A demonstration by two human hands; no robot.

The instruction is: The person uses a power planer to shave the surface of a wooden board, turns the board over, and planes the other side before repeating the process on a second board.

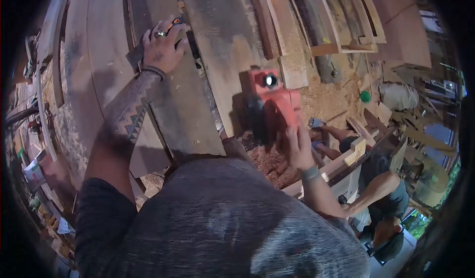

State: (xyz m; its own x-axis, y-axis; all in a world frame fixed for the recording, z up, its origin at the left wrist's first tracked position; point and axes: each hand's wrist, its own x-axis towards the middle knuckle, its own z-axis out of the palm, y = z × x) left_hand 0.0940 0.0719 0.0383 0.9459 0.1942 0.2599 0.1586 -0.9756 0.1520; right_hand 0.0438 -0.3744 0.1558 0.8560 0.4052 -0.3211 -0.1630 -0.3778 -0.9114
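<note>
My right hand grips a red electric hand planer by its rear. The planer's dark side faces left, and its body is slightly blurred over the right edge of a wide wooden board. Farther forward on the left, my left hand rests palm down over another long board. Its fingers are bent around a small orange-and-black tool, which is partly covered by them. A dark flat piece sticks out beside that hand's wrist.
Long planks lie side by side, with narrow gaps between them. Wooden frames stand at the upper right. Wood shavings cover the ground. Another person sits low at the right, near timber pieces. A green round item lies beyond.
</note>
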